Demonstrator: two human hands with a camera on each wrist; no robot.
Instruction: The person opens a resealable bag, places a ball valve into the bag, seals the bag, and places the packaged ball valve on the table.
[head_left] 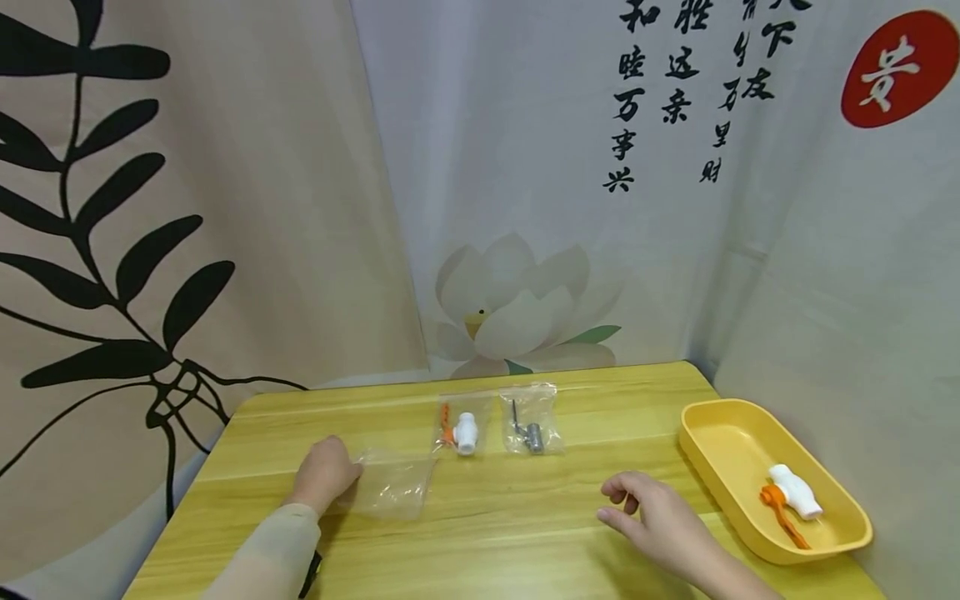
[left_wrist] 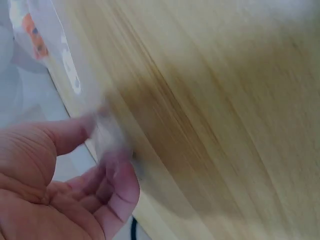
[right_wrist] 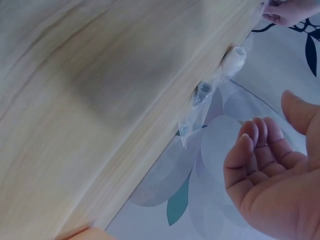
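In the head view, my left hand (head_left: 326, 473) pinches the edge of a clear plastic bag (head_left: 393, 490) over the left part of the table. The left wrist view shows thumb and fingertips of that hand (left_wrist: 65, 175) meeting on the thin film, somewhat blurred. Beyond it lie two more clear bags: one with a white tubular part (head_left: 467, 433) and an orange piece (head_left: 447, 425), the other with a grey cylindrical part (head_left: 534, 438) and a dark thin rod. My right hand (head_left: 663, 523), fingers loosely bent, holds nothing above the table, left of a yellow tray (head_left: 701, 446).
Inside the tray lie an unbagged white tubular part (head_left: 797, 492) and an orange piece (head_left: 780, 512) with a long arm. The wooden table (head_left: 517, 542) ends at a printed curtain (head_left: 525, 167) behind, and the tray stands by its right edge.
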